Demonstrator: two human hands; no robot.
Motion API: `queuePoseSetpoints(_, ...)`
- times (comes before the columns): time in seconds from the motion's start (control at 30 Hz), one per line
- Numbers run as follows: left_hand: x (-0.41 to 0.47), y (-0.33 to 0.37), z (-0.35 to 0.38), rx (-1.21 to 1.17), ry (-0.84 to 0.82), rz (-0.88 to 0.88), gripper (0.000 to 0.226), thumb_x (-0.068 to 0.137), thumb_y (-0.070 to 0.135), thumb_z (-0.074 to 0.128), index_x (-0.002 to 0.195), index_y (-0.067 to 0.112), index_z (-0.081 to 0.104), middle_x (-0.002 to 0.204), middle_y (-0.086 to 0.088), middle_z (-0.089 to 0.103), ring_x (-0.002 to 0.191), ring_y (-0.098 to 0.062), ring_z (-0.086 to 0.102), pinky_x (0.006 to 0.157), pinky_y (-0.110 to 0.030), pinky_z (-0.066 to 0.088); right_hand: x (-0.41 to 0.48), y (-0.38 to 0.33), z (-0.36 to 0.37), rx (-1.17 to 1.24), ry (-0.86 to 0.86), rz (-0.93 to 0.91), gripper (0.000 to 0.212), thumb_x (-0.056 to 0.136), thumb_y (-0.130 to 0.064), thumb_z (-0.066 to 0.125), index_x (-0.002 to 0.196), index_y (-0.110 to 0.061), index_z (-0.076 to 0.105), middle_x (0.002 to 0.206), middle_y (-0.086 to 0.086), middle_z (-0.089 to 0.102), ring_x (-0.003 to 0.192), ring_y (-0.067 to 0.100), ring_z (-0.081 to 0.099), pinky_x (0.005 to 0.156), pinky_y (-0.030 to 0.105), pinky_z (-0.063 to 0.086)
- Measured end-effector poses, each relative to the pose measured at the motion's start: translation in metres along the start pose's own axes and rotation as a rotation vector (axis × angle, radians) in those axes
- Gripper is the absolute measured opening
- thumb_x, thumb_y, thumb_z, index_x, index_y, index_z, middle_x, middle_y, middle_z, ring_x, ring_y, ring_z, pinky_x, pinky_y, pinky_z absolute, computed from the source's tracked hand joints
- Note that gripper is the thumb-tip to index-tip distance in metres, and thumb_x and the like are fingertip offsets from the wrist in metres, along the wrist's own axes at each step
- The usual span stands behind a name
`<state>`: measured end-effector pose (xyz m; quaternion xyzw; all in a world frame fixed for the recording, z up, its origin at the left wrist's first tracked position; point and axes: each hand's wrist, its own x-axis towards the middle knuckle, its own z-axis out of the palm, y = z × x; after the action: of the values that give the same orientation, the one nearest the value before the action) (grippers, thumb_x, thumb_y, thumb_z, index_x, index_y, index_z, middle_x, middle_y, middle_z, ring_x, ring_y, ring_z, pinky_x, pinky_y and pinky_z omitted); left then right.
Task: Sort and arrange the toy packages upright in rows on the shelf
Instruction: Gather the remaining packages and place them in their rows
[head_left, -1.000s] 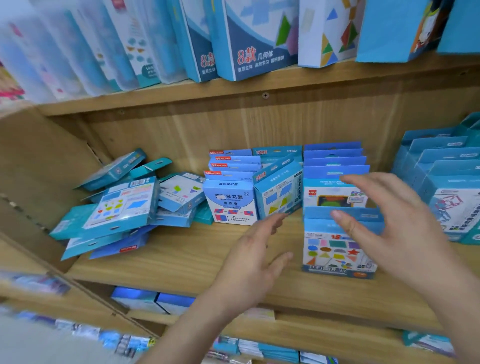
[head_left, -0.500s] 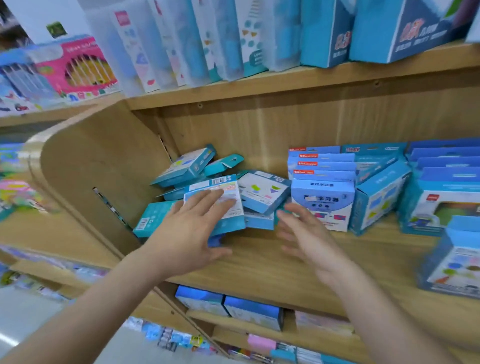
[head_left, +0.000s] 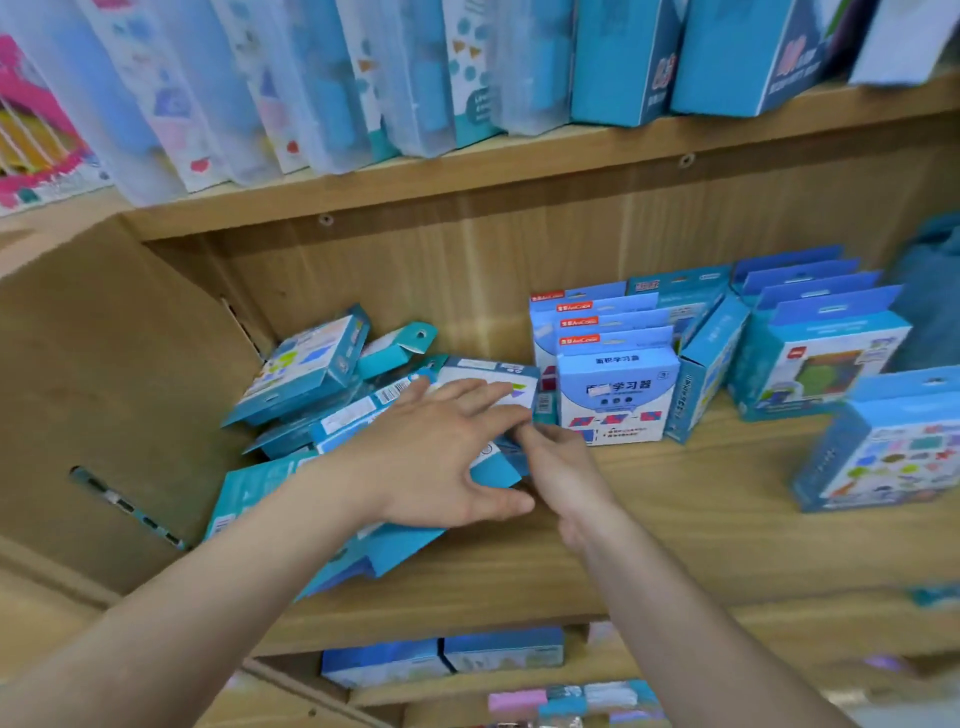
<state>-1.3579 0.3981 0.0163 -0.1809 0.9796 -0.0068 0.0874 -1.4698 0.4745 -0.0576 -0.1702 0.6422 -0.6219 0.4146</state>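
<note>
Several teal toy packages (head_left: 306, 366) lie tumbled in a loose pile at the left end of the wooden shelf (head_left: 675, 525). My left hand (head_left: 441, 457) lies flat on the pile with its fingers spread and presses on a teal package (head_left: 496, 470). My right hand (head_left: 558, 467) comes in from the right, and its fingertips pinch that package's right edge. Just to the right, a row of light-blue packages (head_left: 618, 395) stands upright, front to back.
A second upright row (head_left: 821, 353) stands further right, and a single package (head_left: 883, 447) stands near the shelf's front edge. The cabinet's side panel (head_left: 104, 389) closes the left end. Tall boxes (head_left: 623, 62) fill the shelf above, and more boxes (head_left: 441, 654) sit below.
My view has moved closer to the pile. My left hand has slid right across the tumbled packages. My right hand has moved in to the edge of the package under my left hand.
</note>
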Motion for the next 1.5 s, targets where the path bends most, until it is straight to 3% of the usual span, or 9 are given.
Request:
queuePoseSetpoints(0.13, 0.007, 0.001, 0.003, 0.033, 0.045, 0.045, 0.075, 0.077, 0.075, 0.040, 0.142, 0.041, 0.024, 0.151, 0.018, 0.027, 0.140, -0.007, 0.020, 0.117, -0.049, 0.004, 0.002, 0.003, -0.009, -0.012, -0.026, 0.066, 0.018, 0.087, -0.029, 0.060, 0.097, -0.015, 0.060, 0.091, 0.003, 0.070, 0.079, 0.010, 0.065, 0.059, 0.021, 0.049)
queuePoseSetpoints(0.3, -0.009, -0.018, 0.013, -0.243, 0.259, 0.049, 0.063, 0.075, 0.075, 0.040, 0.122, 0.037, 0.057, 0.122, 0.013, 0.056, 0.123, -0.006, 0.043, 0.113, -0.051, 0.018, 0.017, 0.003, -0.012, 0.088, -0.129, 0.258, 0.034, 0.078, -0.038, 0.064, 0.106, -0.018, 0.063, 0.093, 0.005, 0.073, 0.085, 0.020, 0.067, 0.066, 0.030, 0.052)
queuePoseSetpoints(0.4, -0.029, -0.028, 0.017, -0.202, 0.356, -0.030, 0.071, 0.073, 0.077, 0.044, 0.128, 0.032, 0.054, 0.137, 0.005, 0.046, 0.131, -0.015, 0.035, 0.109, -0.050, 0.028, 0.030, 0.000, -0.006, 0.101, -0.108, 0.270, 0.033, 0.078, -0.036, 0.071, 0.103, -0.015, 0.065, 0.090, 0.008, 0.074, 0.083, 0.024, 0.070, 0.069, 0.035, 0.055)
queuePoseSetpoints(0.5, -0.062, -0.025, 0.025, -0.081, 0.300, -0.201, 0.091, 0.063, 0.086, 0.036, 0.143, 0.043, 0.022, 0.156, 0.008, 0.016, 0.143, -0.018, 0.013, 0.114, -0.049, 0.023, 0.035, -0.002, -0.003, 0.092, -0.125, 0.278, 0.030, 0.079, -0.031, 0.073, 0.101, -0.013, 0.064, 0.089, 0.009, 0.075, 0.083, 0.025, 0.070, 0.070, 0.037, 0.057)
queuePoseSetpoints(0.6, -0.086, -0.017, 0.056, -0.078, 0.287, -0.308, 0.096, 0.070, 0.072, 0.056, 0.141, 0.050, -0.006, 0.158, 0.011, 0.000, 0.145, -0.020, 0.003, 0.112, -0.052, 0.026, 0.034, -0.003, -0.006, 0.135, -0.172, 0.292, 0.028, 0.080, -0.023, 0.073, 0.103, -0.010, 0.063, 0.090, 0.012, 0.075, 0.082, 0.027, 0.071, 0.068, 0.039, 0.059)
queuePoseSetpoints(0.77, -0.094, -0.031, 0.085, -0.150, 0.439, -0.266, 0.096, 0.071, 0.038, 0.079, 0.146, 0.039, 0.020, 0.154, 0.002, 0.025, 0.142, -0.025, 0.021, 0.107, -0.047, 0.034, 0.021, -0.002, -0.011, 0.174, -0.231, 0.229, 0.025, 0.081, -0.012, 0.071, 0.104, -0.008, 0.064, 0.091, 0.013, 0.075, 0.078, 0.025, 0.072, 0.065, 0.039, 0.059)
queuePoseSetpoints(0.93, -0.098, -0.041, 0.091, -0.109, 0.506, -0.209, 0.090, 0.071, 0.043, 0.074, 0.146, 0.037, 0.024, 0.152, 0.002, 0.029, 0.140, -0.024, 0.024, 0.106, -0.041, 0.028, 0.005, 0.009, -0.014, 0.134, -0.143, 0.114, 0.029, 0.078, -0.014, 0.074, 0.104, -0.017, 0.063, 0.093, 0.006, 0.075, 0.088, 0.028, 0.071, 0.081, 0.054, 0.055)
queuePoseSetpoints(1.27, -0.096, -0.043, 0.092, -0.138, 0.501, -0.198, 0.074, 0.077, 0.060, 0.044, 0.144, 0.032, 0.034, 0.150, 0.000, 0.034, 0.138, -0.026, 0.028, 0.111, -0.030, 0.019, 0.007, -0.006, -0.017, -0.015, -0.285, 0.115, 0.035, 0.081, -0.018, 0.072, 0.114, -0.017, 0.060, 0.099, 0.003, 0.074, 0.086, 0.019, 0.071, 0.072, 0.038, 0.058)
queuePoseSetpoints(1.5, -0.097, -0.050, 0.089, -0.168, 0.482, -0.200, 0.093, 0.073, 0.034, 0.079, 0.146, 0.039, 0.022, 0.153, 0.004, 0.028, 0.141, -0.023, 0.024, 0.109, -0.042, 0.030, -0.013, 0.006, -0.024, 0.077, -0.033, -0.051, 0.040, 0.076, -0.015, 0.076, 0.111, -0.021, 0.058, 0.100, -0.005, 0.072, 0.088, 0.014, 0.070, 0.075, 0.033, 0.058)
